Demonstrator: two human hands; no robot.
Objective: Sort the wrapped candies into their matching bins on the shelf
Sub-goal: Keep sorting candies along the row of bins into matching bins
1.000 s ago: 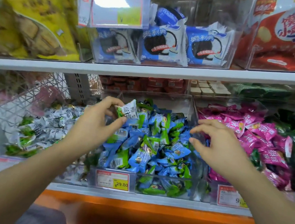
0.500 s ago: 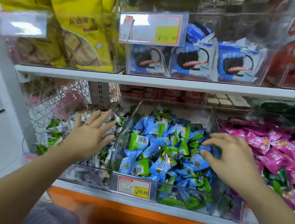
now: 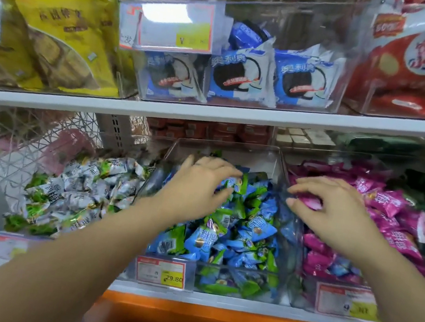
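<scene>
Your left grip (image 3: 195, 189) is inside the blue bin (image 3: 249, 153), near its back. Its fingers are curled down. With the thumb they pinch a blue candy (image 3: 232, 185) on top of the pile.

Your right grip (image 3: 337, 215) is just right of the blue bin, over the pink bin (image 3: 304, 291). Its fingers are curled too. They pinch a pink candy (image 3: 308, 202) close to the blue bin's right wall.

The blue bin is full of blue and green candies (image 3: 249, 237). Just left of it lie white candies (image 3: 79, 194). On its front is a price tag (image 3: 160, 271) that says 29.80. On the shelf above it are cookie packs (image 3: 244, 74), with yellow bags (image 3: 60, 23) to their left and red bags (image 3: 418, 68) to their right.
</scene>
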